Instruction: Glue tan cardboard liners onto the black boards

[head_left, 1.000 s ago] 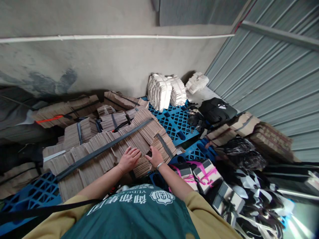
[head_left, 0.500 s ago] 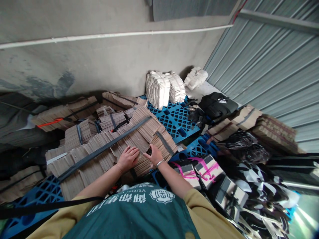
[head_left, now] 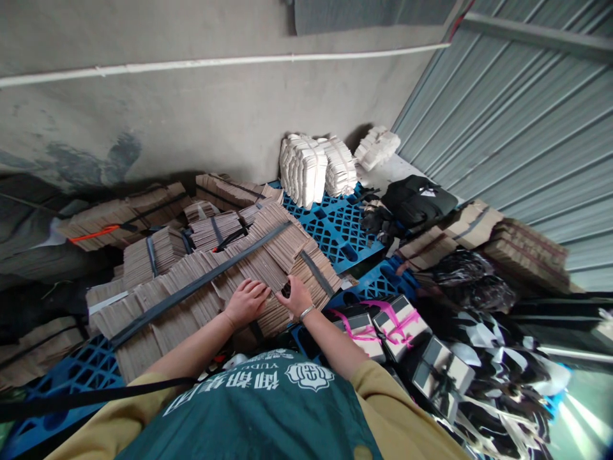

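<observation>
A long bundle of brown cardboard sheets (head_left: 182,313), bound with a dark strap, lies across the pile in front of me. My left hand (head_left: 248,303) rests on the near side of the cardboard, palm down, fingers bent over the sheet edges. Just right of it, my right hand (head_left: 295,298) touches the cardboard, thumb apart from the fingers around a small dark gap between sheets. Beside that hand is a shorter cardboard bundle (head_left: 328,271) with its own dark strap. The tips of the right fingers are partly hidden.
White bundled stacks (head_left: 302,169) stand on a blue pallet (head_left: 335,233) by the wall. Boxes with pink ribbon (head_left: 400,322) sit to the right, near black and white wrapped items (head_left: 502,364). More strapped cardboard (head_left: 129,214) lies at the back left.
The view has shifted very slightly. Both hands stay at nearly the same spots on the cardboard.
</observation>
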Action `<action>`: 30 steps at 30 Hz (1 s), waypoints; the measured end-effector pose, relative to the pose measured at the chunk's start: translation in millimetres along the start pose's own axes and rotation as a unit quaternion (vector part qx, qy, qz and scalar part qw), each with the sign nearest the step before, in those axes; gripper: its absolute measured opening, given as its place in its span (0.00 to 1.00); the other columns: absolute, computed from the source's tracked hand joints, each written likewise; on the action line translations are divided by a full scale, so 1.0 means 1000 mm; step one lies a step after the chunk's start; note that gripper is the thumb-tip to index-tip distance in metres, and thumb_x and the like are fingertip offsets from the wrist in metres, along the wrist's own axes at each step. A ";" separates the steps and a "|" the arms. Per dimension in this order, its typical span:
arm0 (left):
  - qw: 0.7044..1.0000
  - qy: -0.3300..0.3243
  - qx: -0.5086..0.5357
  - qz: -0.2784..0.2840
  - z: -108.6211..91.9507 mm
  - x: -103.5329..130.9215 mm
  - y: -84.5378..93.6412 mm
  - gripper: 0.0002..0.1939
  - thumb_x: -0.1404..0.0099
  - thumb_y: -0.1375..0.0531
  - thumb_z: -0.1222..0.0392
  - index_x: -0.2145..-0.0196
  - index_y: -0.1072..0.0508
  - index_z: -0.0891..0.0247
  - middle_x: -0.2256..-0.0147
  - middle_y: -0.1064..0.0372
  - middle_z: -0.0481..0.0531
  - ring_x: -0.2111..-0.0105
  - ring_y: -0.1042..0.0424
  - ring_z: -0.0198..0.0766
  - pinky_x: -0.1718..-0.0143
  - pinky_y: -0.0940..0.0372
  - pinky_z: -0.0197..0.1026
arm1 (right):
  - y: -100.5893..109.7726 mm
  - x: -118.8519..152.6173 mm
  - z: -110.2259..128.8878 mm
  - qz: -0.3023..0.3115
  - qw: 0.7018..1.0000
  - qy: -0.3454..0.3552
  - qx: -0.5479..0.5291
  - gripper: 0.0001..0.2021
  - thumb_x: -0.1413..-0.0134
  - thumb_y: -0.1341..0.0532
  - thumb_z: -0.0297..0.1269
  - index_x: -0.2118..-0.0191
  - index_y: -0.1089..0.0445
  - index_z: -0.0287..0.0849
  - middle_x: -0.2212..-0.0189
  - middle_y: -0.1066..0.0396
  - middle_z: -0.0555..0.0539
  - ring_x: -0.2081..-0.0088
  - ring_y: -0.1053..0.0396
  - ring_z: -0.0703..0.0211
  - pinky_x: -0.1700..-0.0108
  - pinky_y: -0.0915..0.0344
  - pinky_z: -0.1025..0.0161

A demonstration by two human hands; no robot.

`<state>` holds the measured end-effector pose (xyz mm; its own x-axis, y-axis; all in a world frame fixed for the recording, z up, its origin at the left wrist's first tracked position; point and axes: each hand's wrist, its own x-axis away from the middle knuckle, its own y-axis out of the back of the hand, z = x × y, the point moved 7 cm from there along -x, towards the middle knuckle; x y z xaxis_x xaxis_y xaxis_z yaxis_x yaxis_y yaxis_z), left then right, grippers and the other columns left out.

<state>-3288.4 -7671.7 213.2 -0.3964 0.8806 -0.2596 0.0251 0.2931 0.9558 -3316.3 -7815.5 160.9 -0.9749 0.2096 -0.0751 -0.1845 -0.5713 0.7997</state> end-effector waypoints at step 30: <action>0.999 -0.028 -0.014 -0.008 -0.006 -0.005 -0.007 0.11 0.41 0.47 0.61 0.61 0.31 0.62 0.59 0.32 0.55 0.52 0.39 0.42 0.50 0.47 0.47 | 0.000 -0.003 0.002 -0.010 0.996 -0.070 0.048 0.31 0.57 0.42 0.43 0.47 0.45 0.31 0.54 0.37 0.32 0.52 0.37 0.45 0.52 0.40 0.52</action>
<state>-3291.9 -7680.1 208.6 -0.3448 0.8958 -0.2806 -0.0061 0.2967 0.9549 -3313.5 -7814.3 162.0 -0.9428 0.3332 -0.0122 -0.1841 -0.4896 0.8523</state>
